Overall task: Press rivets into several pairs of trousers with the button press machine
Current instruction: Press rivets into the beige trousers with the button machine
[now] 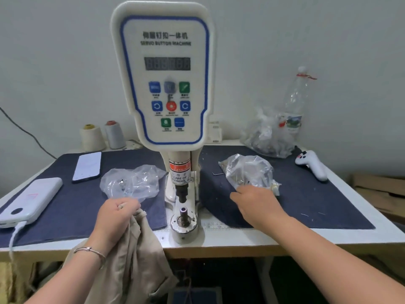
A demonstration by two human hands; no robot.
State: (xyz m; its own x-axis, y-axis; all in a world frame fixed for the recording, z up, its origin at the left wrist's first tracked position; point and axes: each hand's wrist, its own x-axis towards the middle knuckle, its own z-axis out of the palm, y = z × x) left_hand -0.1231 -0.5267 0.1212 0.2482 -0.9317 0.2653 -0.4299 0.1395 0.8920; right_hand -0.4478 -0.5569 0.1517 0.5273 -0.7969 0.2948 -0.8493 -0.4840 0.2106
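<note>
From the head camera, the left hand [117, 212] holds the tan trousers [140, 260] bunched up beside the button press machine [166, 84]. The right hand [255, 201] reaches into a plastic bag [247, 170]; its fingertips are hidden, so I cannot tell its grip.

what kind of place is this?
Likely a small garment workshop: a servo button machine on a cloth-covered table, thread cones by the wall, and beige trousers held in the left hand.
</note>
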